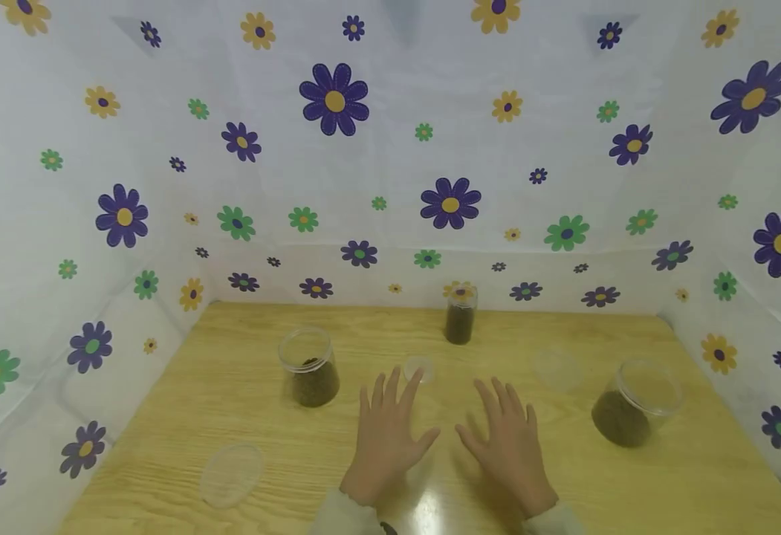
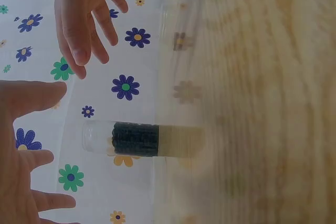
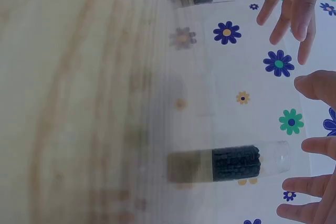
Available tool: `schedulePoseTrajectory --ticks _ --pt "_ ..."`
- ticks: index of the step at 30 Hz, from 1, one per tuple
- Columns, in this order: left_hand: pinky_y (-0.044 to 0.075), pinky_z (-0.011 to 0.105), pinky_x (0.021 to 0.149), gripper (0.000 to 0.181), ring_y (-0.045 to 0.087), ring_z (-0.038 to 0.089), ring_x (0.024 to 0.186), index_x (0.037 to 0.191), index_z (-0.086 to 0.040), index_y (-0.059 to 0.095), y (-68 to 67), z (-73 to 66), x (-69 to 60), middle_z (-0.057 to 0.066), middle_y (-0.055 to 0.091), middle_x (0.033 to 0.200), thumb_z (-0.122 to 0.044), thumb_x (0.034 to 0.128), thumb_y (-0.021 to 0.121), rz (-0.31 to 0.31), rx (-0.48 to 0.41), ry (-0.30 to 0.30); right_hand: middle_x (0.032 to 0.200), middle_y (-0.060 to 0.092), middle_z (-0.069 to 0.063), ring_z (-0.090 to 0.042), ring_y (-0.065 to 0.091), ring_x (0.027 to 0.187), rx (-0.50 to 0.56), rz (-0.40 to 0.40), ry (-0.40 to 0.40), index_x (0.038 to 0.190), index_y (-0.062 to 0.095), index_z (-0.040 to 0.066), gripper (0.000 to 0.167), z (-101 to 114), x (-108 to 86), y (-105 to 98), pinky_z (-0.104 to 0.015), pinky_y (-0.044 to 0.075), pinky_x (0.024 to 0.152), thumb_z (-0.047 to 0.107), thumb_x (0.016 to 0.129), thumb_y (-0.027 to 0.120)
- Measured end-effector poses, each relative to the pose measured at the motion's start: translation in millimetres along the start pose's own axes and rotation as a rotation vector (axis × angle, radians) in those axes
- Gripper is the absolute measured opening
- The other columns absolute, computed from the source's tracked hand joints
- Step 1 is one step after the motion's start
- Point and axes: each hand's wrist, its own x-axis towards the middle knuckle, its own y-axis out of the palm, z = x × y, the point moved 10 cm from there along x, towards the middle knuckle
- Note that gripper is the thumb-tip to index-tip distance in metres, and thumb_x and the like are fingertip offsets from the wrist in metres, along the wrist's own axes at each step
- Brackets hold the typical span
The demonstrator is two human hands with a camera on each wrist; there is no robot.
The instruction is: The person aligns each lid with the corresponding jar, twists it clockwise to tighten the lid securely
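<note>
Between the side edges of our desk [image 1: 604,490], left hand [image 1: 387,438] and right hand [image 1: 507,449] spread wide, each grip empty; a careless sideways sweep could topple the jar [image 1: 315,383] nearest the left edge.

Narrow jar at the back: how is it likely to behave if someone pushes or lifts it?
The narrow jar is taller than wide, so a high push could tip it. Its dark filling sits in the lower part, which may steady it a little. The clear sides look smooth, so it might feel slippery.
</note>
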Motion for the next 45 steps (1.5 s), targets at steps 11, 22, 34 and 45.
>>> schedulePoseTrajectory --ticks 11,22,34,45 --pt "0.03 0.065 0.104 0.087 0.04 0.044 0.13 0.147 -0.021 0.029 -1.6 4.6 6.5 0.02 0.039 0.145 -0.057 0.0765 0.065 0.018 0.016 -0.031 0.133 0.051 -0.023 -0.045 0.047 0.122 0.023 -0.048 -0.013 0.135 0.048 0.009 0.069 -3 12.0 -8 -0.071 0.036 0.093 0.041 0.078 0.071" --pt "0.028 0.065 0.105 0.087 0.038 0.045 0.131 0.147 -0.02 0.028 -4.9 9.8 12.0 0.02 0.039 0.144 -0.052 0.0768 0.068 0.016 -0.029 -0.009 0.125 0.056 -0.02 -0.039 0.053 0.116 0.064 -0.112 -0.023 0.131 0.05 0.006 0.065 -9 20.9 -11 -0.069 0.038 0.093 0.035 0.077 0.074" --pt "0.034 0.059 0.104 0.082 0.045 0.04 0.125 0.146 -0.02 0.031 -0.6 15.7 17.6 0.019 0.046 0.138 -0.046 0.0777 0.07 0.039 0.013 0.033 0.112 0.066 -0.017 -0.036 0.063 0.1 0.136 -0.154 0.022 0.124 0.056 0.003 0.054 -30 33.8 -10 -0.05 0.051 0.085 0.026 0.079 0.074" --pt "0.036 0.058 0.102 0.08 0.048 0.039 0.122 0.144 -0.019 0.035 -1.3 19.2 16.1 0.02 0.05 0.134 -0.045 0.0771 0.07 0.022 0.012 0.034 0.12 0.062 -0.017 -0.034 0.057 0.113 0.406 0.007 0.247 0.128 0.052 0.007 0.049 -65 75.8 12 -0.052 0.048 0.09 0.031 0.087 0.065"
